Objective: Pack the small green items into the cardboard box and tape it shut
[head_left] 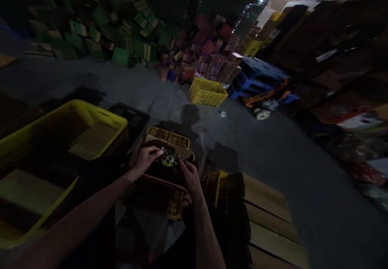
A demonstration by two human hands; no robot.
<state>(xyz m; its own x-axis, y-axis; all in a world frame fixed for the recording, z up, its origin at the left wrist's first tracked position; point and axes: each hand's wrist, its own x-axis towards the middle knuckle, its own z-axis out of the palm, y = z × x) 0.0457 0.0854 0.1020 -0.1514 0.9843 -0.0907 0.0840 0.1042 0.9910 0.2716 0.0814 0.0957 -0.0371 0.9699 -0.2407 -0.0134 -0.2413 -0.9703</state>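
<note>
Between my two hands is a small package in shiny clear plastic (169,159), yellow-green with dark spots; its contents are too dim to name. My left hand (145,160) pinches its left end between thumb and fingers. At its right end, my right hand (190,172) is closed on the edge, with some fingers hidden. The package is above an open cardboard box (165,181), whose inside is mostly dark. That box sits on a yellow plastic crate (175,206) in front of my legs.
A large yellow crate (74,111) holding cardboard pieces stands left. Stacked flat cardboard (273,216) lies at right. Farther off are another yellow crate (208,93), blue pallets (260,71) on an orange pallet jack (266,99), and heaped green cartons (121,56) and reddish cartons (212,62).
</note>
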